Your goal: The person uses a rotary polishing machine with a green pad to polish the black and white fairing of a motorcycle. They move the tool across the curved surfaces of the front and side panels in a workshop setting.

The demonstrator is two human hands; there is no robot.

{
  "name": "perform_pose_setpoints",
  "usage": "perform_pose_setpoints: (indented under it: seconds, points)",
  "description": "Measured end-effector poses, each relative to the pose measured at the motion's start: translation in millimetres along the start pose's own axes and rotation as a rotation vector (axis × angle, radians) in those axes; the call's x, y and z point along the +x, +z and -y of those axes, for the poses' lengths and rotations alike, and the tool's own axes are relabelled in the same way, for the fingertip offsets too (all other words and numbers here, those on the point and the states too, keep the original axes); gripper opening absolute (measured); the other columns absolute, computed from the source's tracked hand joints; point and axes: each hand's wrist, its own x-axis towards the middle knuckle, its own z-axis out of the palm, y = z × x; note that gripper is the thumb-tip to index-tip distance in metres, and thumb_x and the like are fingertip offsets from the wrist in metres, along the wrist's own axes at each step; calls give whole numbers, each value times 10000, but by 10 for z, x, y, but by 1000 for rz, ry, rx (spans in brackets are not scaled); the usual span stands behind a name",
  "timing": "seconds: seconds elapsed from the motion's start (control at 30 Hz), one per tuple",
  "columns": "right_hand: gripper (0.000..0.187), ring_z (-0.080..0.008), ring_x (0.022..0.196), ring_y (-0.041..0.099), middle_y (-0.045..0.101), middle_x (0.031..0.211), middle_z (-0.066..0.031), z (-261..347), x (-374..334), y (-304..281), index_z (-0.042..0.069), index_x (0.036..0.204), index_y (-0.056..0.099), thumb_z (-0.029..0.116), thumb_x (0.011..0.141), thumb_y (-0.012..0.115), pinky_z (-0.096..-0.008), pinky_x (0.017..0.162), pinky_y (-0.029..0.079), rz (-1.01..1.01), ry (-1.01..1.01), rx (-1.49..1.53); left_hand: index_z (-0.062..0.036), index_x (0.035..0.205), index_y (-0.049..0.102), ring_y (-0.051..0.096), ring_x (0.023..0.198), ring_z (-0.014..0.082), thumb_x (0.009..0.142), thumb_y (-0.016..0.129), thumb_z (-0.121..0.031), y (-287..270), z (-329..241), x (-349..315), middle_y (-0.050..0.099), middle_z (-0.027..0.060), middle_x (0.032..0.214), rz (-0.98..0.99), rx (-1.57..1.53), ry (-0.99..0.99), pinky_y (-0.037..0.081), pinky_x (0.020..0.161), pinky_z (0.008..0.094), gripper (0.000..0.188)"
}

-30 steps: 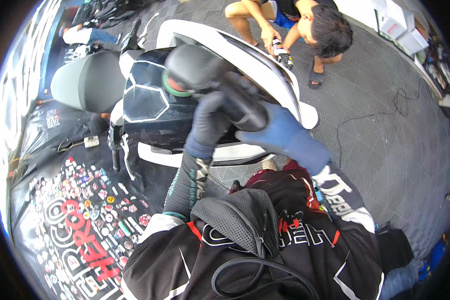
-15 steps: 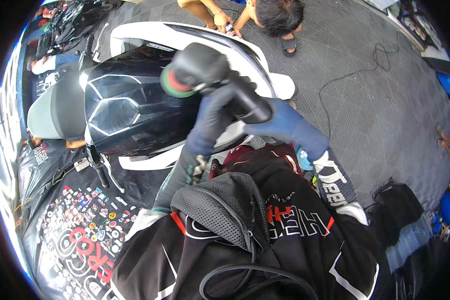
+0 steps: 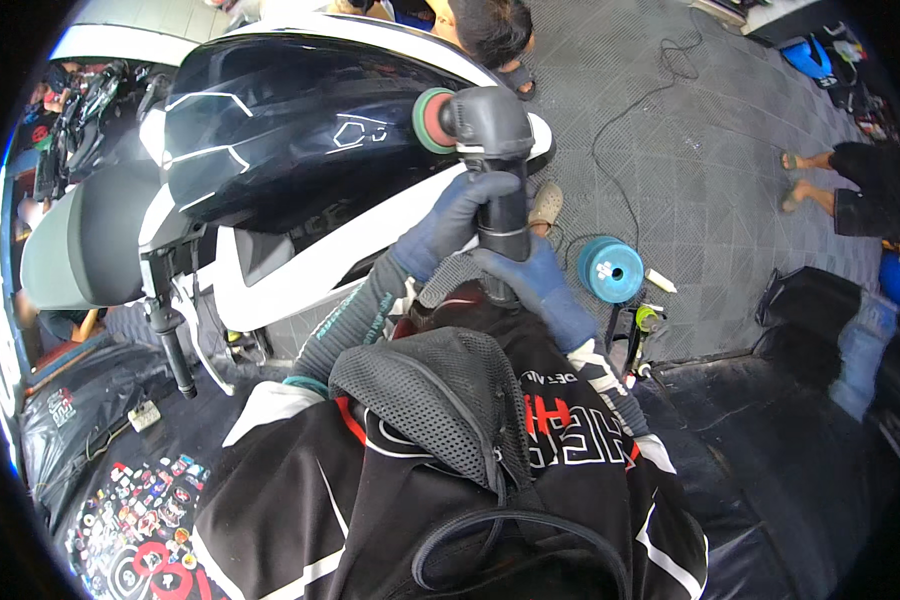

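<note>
Both my hands, in dark blue gloves, are closed on a black hand-held polisher (image 3: 500, 175). My left hand (image 3: 460, 218) wraps the upper part of its body from the left side. Lower down, my right hand (image 3: 542, 290) holds the end closest to me. The polisher's round pad (image 3: 432, 120), green with a red backing, faces left at the right end of a glossy black motorbike panel (image 3: 300, 125). Whether the pad presses on it, I cannot tell. White trim (image 3: 360, 235) runs along the panel's near side.
A handlebar with a grip (image 3: 175, 350) and lever juts toward me at left. A person (image 3: 490, 30) crouches beyond the bike; another person's legs (image 3: 820, 175) are at right. On the floor lie a blue round container (image 3: 610, 270), a white bottle (image 3: 660, 281) and a cable (image 3: 600, 150).
The polisher has moved right and turned more upright, its pad shifting toward the panel's right end. My view has shifted, bringing the blue container and the standing person's legs into plain sight.
</note>
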Motion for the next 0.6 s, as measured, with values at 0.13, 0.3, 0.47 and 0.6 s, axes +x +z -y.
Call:
perform_pose_setpoints:
  seconds: [0.13, 0.3, 0.47, 0.6]
  points:
    - [587, -205, 1029, 745, 774, 1100, -123, 216, -322, 665, 29, 1210, 715, 416, 811, 907, -374, 921, 582, -8, -139, -58, 7, 1325, 590, 724, 1086, 248, 1003, 696, -269, -113, -221, -767, 711, 129, 1148, 49, 0, 139, 581, 994, 402, 437]
    - [727, -290, 1014, 766, 771, 1083, -177, 637, -459, 1053, 22, 1255, 668, 504, 762, 899, -402, 932, 592, 34, -379, -322, 3, 1432, 514, 693, 1172, 333, 903, 763, -373, -199, -569, -1574, 667, 169, 1250, -9, 25, 410, 544, 1084, 486, 695]
    - [814, -367, 1068, 756, 754, 1141, -238, 830, -394, 835, 19, 1281, 655, 561, 724, 899, -427, 969, 590, 75, -369, -502, -24, 1414, 513, 665, 1186, 323, 806, 848, -402, -204, -527, -1394, 652, 139, 1239, 100, -29, 531, 533, 1094, 495, 791]
    - [766, -288, 1085, 753, 766, 1159, -173, 439, -254, 251, 25, 1318, 655, 469, 755, 925, -396, 985, 576, 80, -371, -316, -24, 1410, 527, 669, 1193, 316, 855, 847, -340, -80, -132, -889, 673, 155, 1256, 99, 42, 385, 529, 1088, 479, 714]
